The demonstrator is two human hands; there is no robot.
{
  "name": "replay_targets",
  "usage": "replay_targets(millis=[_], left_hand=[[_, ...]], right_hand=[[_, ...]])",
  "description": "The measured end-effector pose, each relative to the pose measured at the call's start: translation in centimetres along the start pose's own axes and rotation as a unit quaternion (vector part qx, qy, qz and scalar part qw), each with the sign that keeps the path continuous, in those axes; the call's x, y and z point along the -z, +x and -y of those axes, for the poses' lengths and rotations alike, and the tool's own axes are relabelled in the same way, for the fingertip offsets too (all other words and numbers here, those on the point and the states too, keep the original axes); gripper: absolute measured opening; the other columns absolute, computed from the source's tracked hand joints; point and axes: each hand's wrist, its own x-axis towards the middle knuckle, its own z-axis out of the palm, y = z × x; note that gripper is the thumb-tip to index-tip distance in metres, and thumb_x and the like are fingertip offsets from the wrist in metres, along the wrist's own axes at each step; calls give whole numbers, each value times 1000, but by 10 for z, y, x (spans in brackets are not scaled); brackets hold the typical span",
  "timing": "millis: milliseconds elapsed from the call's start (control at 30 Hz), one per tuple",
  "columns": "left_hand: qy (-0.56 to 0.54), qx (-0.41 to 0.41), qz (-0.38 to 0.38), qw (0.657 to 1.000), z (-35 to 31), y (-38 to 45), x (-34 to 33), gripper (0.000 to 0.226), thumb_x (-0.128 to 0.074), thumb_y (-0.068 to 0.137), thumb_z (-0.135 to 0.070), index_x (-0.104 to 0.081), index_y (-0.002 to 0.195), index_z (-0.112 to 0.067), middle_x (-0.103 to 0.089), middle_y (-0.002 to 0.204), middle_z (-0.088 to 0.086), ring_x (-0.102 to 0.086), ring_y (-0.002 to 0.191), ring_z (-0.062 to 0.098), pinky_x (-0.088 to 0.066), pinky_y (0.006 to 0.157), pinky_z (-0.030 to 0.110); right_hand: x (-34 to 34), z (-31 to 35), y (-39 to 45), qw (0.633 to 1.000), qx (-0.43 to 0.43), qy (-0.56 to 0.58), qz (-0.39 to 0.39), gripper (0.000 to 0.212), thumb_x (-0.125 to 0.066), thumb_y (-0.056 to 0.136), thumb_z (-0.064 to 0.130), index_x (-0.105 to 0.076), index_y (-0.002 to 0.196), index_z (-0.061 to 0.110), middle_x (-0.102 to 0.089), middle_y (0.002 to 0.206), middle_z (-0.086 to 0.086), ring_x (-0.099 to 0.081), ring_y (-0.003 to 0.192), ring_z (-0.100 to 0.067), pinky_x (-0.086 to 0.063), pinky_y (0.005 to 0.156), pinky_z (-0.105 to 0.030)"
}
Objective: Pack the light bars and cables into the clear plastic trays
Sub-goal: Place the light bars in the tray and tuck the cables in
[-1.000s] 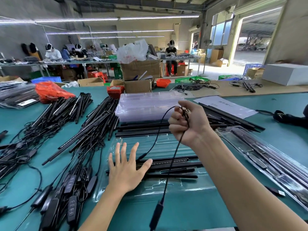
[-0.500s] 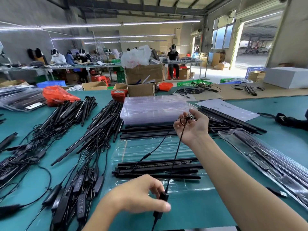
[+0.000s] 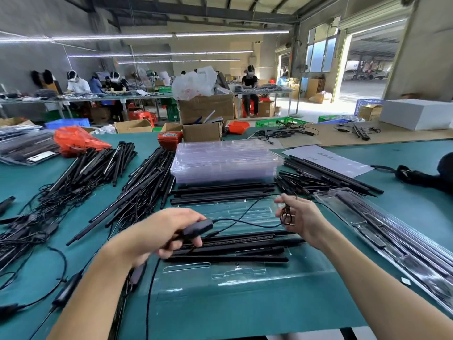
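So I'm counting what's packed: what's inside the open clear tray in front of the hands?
The open clear tray holds several black light bars lying lengthwise. The left hand, gripping the cable's controller, covers their left ends, so an exact count isn't possible.

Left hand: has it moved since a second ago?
Yes. The left hand left the open tray, closed on the cable's controller and lifted it above the packed bars.
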Motion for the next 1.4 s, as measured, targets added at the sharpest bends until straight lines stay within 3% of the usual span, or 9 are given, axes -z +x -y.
replay_targets(millis=[133,300,367,500,633,867,1067,1267,1400], left_hand=[[40,17,-24,999,-13,9,16,31,-38,103,-5,-59,122,-18,-77,93,13,-52,54,9,-32,37,18],[140,-72,-102,982,-7,20,-2,26,-55,101,-8,-71,107,-28,-76,93,5,-64,73,14,-43,52,17],[135,-123,-69,981,4,23,-19,28,-61,97,-4,-72,107,-27,-76,99,-6,-70,89,11,-50,63,16],[174,-147,-6,974,41,36,-49,30,-71,89,-2,-75,106,-27,-74,99,-19,-68,96,0,-52,84,17],[170,-153,-22,973,70,42,-61,21,-82,81,-16,-80,96,-31,-75,89,-15,-69,83,6,-52,77,19],[162,-201,-18,966,81,38,-66,20,-81,79,-17,-82,91,-32,-74,98,-23,-67,101,-1,-45,98,19],[176,-238,-45,954,89,35,-72,26,-77,83,-15,-80,101,-33,-72,99,-27,-61,105,4,-50,93,26],[290,-303,-81,904,95,32,-76,21,-68,83,-43,-80,99,-36,-61,116,-31,-45,115,5,-36,102,26],[290,-255,-47,921,86,41,-70,32,-61,87,-59,-80,82,-33,-52,119,-31,-38,121,2,-34,99,18]], right_hand=[[12,-13,1,993,60,-72,-66,19,-69,92,25,-73,89,7,-66,71,-15,-51,49,-18,-32,44,-22],[7,-21,0,985,83,-121,-90,32,-69,93,18,-62,93,-14,-65,65,-22,-49,41,-18,-37,38,-20],[7,-24,-2,984,85,-127,-97,32,-68,93,14,-60,94,-17,-66,61,-17,-47,39,-16,-37,37,-19],[11,-25,-3,978,95,-149,-108,28,-67,92,11,-61,92,-16,-66,58,-13,-42,36,-12,-33,34,-18],[13,-25,-1,977,100,-155,-106,24,-66,92,12,-63,89,-12,-67,59,-14,-41,37,-13,-34,34,-19],[9,-21,1,979,112,-124,-118,18,-65,92,13,-69,79,2,-65,56,-11,-42,38,-10,-34,37,-19],[6,-14,0,976,139,-74,-149,14,-65,90,15,-72,81,7,-64,57,-9,-42,38,-7,-30,36,-17],[-4,-1,-2,985,140,41,-95,13,-63,96,20,-63,106,11,-66,67,-8,-55,47,-10,-39,38,-19],[-11,8,-9,982,117,146,37,32,-54,86,1,-64,116,7,-66,77,-12,-56,61,-16,-45,50,-23]])
